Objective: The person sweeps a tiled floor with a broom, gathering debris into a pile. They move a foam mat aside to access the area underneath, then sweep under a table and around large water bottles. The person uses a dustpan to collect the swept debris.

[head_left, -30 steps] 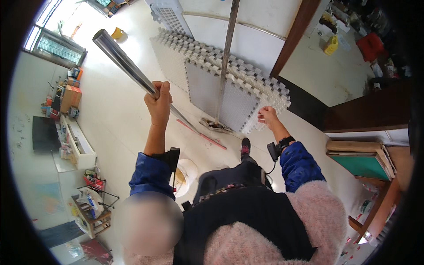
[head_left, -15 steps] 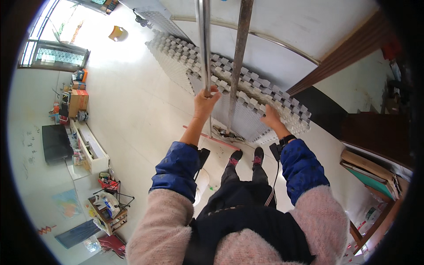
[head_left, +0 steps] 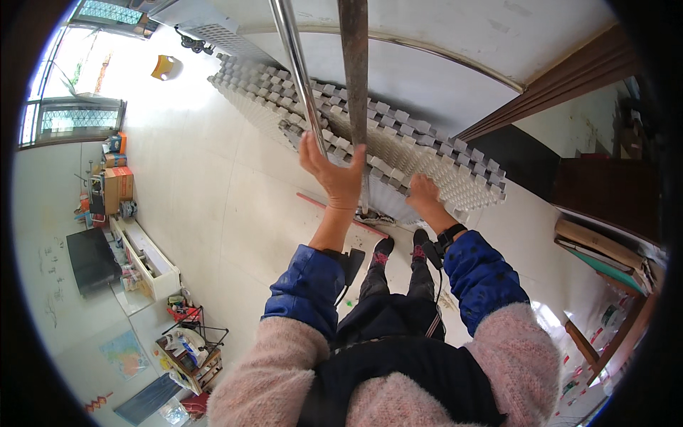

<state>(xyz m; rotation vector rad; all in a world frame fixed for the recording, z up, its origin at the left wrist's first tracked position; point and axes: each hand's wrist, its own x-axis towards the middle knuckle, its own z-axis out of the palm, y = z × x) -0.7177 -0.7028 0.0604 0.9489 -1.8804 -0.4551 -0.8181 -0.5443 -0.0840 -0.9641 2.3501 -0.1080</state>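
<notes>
My left hand [head_left: 333, 176] is spread, with its fingers beside a shiny metal pole [head_left: 293, 60] and its thumb against a brown, worn pole [head_left: 353, 71]. Whether it presses on either pole I cannot tell. Behind the poles stand grey foam mats [head_left: 448, 167] with toothed, interlocking edges, leaning in a row along a white panel. My right hand [head_left: 425, 191] is closed on the toothed top edge of the nearest mat. The lower ends of the poles are partly hidden behind my left hand. A thin reddish bar [head_left: 324, 206] lies on the floor just before my feet.
A white panel [head_left: 441, 85] rises behind the mats. On the left are a low white cabinet [head_left: 153, 263], cardboard boxes [head_left: 117, 192] and a dark screen [head_left: 92, 260]. A yellow object [head_left: 162, 67] sits on the far floor. Stacked folders [head_left: 605, 252] are at the right.
My left hand has opened from around the shiny pole and moved right, between the two poles. My right hand stays at the mat's edge. The whole view has shifted slightly.
</notes>
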